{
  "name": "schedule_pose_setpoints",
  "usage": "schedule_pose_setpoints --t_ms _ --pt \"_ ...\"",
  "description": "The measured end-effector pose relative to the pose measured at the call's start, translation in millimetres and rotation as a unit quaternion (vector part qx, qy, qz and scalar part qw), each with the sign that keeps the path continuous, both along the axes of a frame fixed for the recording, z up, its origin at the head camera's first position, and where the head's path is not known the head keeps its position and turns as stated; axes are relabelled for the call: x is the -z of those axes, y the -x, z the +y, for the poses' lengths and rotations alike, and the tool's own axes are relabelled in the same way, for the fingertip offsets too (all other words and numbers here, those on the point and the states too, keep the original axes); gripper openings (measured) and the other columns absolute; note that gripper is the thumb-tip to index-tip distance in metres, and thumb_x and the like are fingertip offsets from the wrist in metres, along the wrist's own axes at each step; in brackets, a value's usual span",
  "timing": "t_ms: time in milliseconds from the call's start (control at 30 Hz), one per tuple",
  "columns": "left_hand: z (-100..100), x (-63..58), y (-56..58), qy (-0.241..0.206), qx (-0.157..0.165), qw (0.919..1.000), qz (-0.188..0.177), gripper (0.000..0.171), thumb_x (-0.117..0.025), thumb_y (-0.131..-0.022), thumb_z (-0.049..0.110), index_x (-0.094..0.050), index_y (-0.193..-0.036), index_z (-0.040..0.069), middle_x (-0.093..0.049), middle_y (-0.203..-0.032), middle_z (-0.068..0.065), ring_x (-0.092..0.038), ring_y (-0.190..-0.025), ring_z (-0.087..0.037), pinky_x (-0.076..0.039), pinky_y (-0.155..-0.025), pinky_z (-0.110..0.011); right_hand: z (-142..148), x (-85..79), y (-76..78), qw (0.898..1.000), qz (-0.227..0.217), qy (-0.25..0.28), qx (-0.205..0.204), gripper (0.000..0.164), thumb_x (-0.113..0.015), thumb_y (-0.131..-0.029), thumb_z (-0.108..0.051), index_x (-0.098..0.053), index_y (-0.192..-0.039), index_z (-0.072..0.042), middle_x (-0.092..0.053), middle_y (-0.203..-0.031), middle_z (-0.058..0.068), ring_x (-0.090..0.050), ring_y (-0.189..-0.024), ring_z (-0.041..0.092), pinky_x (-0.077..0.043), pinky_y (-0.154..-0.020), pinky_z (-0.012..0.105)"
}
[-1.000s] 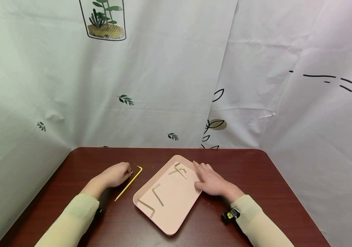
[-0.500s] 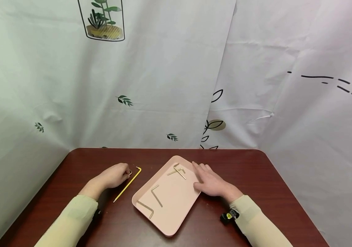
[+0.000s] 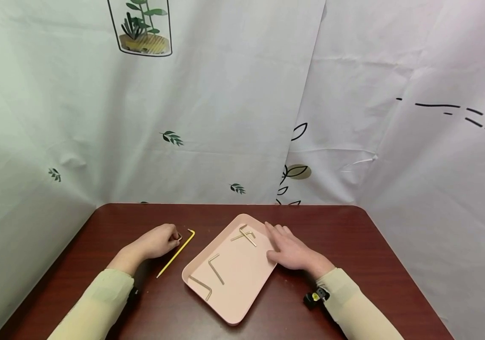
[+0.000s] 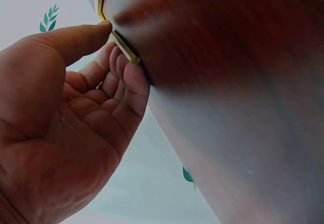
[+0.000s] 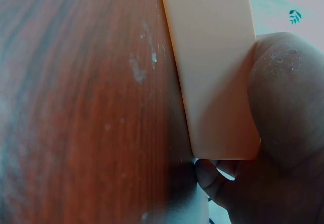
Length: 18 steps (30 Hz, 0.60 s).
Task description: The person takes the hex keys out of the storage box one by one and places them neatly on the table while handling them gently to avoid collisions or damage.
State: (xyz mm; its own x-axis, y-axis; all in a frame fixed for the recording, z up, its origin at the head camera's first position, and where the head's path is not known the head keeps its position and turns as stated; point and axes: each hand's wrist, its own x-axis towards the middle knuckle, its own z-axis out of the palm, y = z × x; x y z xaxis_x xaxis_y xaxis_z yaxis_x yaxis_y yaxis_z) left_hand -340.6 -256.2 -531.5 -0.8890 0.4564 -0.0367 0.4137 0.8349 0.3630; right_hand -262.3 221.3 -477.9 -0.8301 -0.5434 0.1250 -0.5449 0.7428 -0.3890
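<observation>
In the head view my left hand [image 3: 157,241] is low over the left side of the table. Its thumb and fingers pinch a brass-coloured hex key [image 4: 126,49], mostly hidden in the head view. A yellow hex key [image 3: 176,255] lies on the table just right of that hand. The pink tray [image 3: 246,302] lies at a slant, with my right hand [image 3: 291,248] gripping its right corner, thumb over the rim and fingers outside. Inside are several hex keys: two crossed [image 3: 244,235] at the far end, one [image 3: 216,270] nearer, one [image 3: 202,285] by the left corner.
The dark red-brown table [image 3: 336,226] has rounded far corners. White printed cloth [image 3: 225,94] hangs behind and on both sides. A small black device [image 3: 316,297] is strapped to the right wrist.
The whole head view shifts very slightly. Both hands, the tray and the hex keys keep their places.
</observation>
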Motion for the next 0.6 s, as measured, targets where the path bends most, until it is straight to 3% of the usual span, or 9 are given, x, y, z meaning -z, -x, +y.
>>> schedule_pose_setpoints --t_ms 33,233,333,367,433,467,500,567,600 --pt "2.2 -4.6 -5.1 -0.001 0.001 1.0000 0.004 0.011 -0.075 -0.104 0.017 -0.070 -0.107 0.008 -0.066 -0.096 -0.001 -0.060 -0.079 -0.011 -0.054 -0.073 -0.038 -0.1 0.0 0.0 1.000 0.000 0.000 0.000 0.088 -0.067 -0.094 -0.024 -0.033 -0.169 0.007 -0.055 -0.127 0.013 -0.047 -0.116 0.029 -0.046 -0.103 0.048" --pt "24.3 -58.0 -45.3 -0.022 -0.005 0.9997 -0.009 0.014 -0.073 -0.104 0.012 -0.067 -0.105 0.000 -0.065 -0.096 -0.010 -0.060 -0.079 -0.019 -0.054 -0.074 -0.044 0.0 0.7 0.0 1.000 0.003 -0.002 -0.001 0.088 -0.067 -0.094 -0.024 -0.033 -0.169 0.007 -0.055 -0.126 0.012 -0.046 -0.114 0.028 -0.046 -0.103 0.048" --pt "22.5 -59.4 -48.1 -0.031 -0.003 0.9995 0.004 0.016 -0.074 -0.104 0.014 -0.065 -0.103 0.001 -0.062 -0.094 -0.009 -0.058 -0.078 -0.019 -0.053 -0.073 -0.044 0.1 1.2 0.3 1.000 0.004 -0.003 0.000 0.089 -0.067 -0.094 -0.024 -0.033 -0.169 0.007 -0.055 -0.125 0.012 -0.046 -0.114 0.028 -0.045 -0.103 0.048" --pt "18.3 -51.2 -43.8 -0.038 0.010 0.9990 0.023 0.019 -0.073 -0.106 0.018 -0.063 -0.103 0.002 -0.061 -0.093 -0.009 -0.057 -0.077 -0.019 -0.052 -0.071 -0.043 0.1 1.4 0.4 1.000 0.004 -0.003 0.001 0.089 -0.067 -0.094 -0.024 -0.033 -0.169 0.007 -0.055 -0.125 0.012 -0.046 -0.114 0.028 -0.045 -0.103 0.048" --pt "15.8 -48.3 -42.4 -0.042 0.015 0.9984 0.035 0.023 -0.074 -0.106 0.023 -0.062 -0.104 0.003 -0.059 -0.093 -0.009 -0.056 -0.078 -0.019 -0.051 -0.071 -0.042 0.1 1.7 0.6 1.000 0.003 -0.002 0.002 0.089 -0.067 -0.093 -0.024 -0.033 -0.169 0.007 -0.055 -0.125 0.011 -0.046 -0.114 0.028 -0.045 -0.103 0.048" --pt "11.8 -39.5 -37.0 -0.044 0.024 0.9973 0.054 0.027 -0.074 -0.107 0.026 -0.061 -0.103 0.002 -0.058 -0.093 -0.009 -0.055 -0.078 -0.019 -0.050 -0.069 -0.041 0.1 1.7 0.7 1.000 0.003 -0.002 0.003 0.089 -0.067 -0.093 -0.024 -0.032 -0.169 0.007 -0.055 -0.125 0.011 -0.046 -0.114 0.028 -0.045 -0.103 0.048" --pt "14.0 -44.3 -39.4 -0.046 0.018 0.9976 0.048 0.026 -0.075 -0.106 0.025 -0.061 -0.104 0.003 -0.059 -0.094 -0.009 -0.056 -0.079 -0.020 -0.051 -0.071 -0.042 0.1 1.8 0.7 1.000 0.002 -0.002 0.003 0.089 -0.067 -0.093 -0.024 -0.032 -0.169 0.007 -0.054 -0.124 0.011 -0.046 -0.114 0.028 -0.045 -0.103 0.048" --pt "14.0 -41.9 -38.6 -0.045 0.023 0.9963 0.069 0.028 -0.075 -0.106 0.028 -0.061 -0.105 0.004 -0.058 -0.094 -0.008 -0.055 -0.080 -0.020 -0.049 -0.071 -0.043 0.0 1.8 1.0 1.000 0.002 -0.002 0.004 0.089 -0.067 -0.093 -0.024 -0.032 -0.169 0.007 -0.054 -0.124 0.010 -0.046 -0.114 0.028 -0.045 -0.103 0.048" --pt "18.1 -50.3 -43.8 -0.042 0.014 0.9971 0.062 0.026 -0.076 -0.105 0.025 -0.061 -0.105 0.003 -0.058 -0.095 -0.008 -0.055 -0.082 -0.021 -0.050 -0.073 -0.045 -0.1 1.8 1.1 1.000 0.001 -0.002 0.004 0.089 -0.067 -0.093 -0.024 -0.032 -0.169 0.007 -0.054 -0.124 0.010 -0.046 -0.114 0.028 -0.045 -0.102 0.048"
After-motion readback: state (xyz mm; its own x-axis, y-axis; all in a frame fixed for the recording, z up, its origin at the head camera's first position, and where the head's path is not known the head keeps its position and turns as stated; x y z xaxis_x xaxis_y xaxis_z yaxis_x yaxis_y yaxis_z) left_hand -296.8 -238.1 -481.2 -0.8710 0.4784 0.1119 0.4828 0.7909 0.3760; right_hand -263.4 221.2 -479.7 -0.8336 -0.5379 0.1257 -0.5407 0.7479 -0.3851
